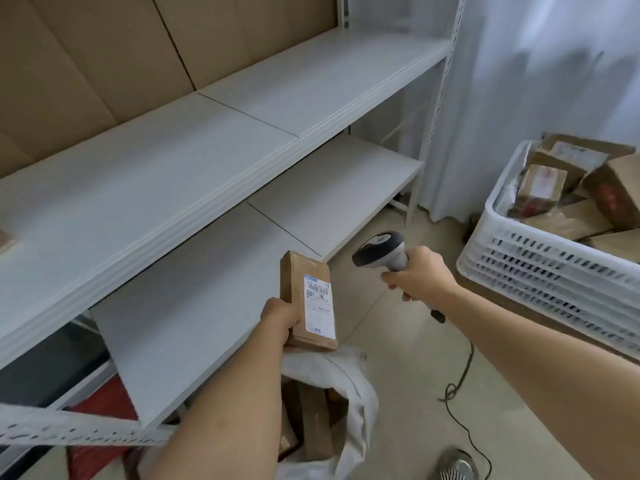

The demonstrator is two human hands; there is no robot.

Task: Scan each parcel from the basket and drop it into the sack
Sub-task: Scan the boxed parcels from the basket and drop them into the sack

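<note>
My left hand (pixel 278 318) grips a small brown cardboard parcel (pixel 306 299) upright, its white barcode label facing me. My right hand (pixel 417 273) holds a grey and black handheld scanner (pixel 381 252) by its handle, the head pointing left toward the parcel, a short gap apart. Directly below the parcel stands an open white sack (pixel 349 386) with several brown parcels inside. At the right edge sits a white plastic basket (pixel 540 268) piled with several brown parcels (pixel 540 187).
White metal shelving (pixel 242 140) runs along the left, its lower shelf edge close to my left hand. The scanner's dark cable (pixel 460 407) trails over the tiled floor. A round metal object (pixel 455 465) lies at the bottom. A white curtain (pixel 554 64) hangs behind the basket.
</note>
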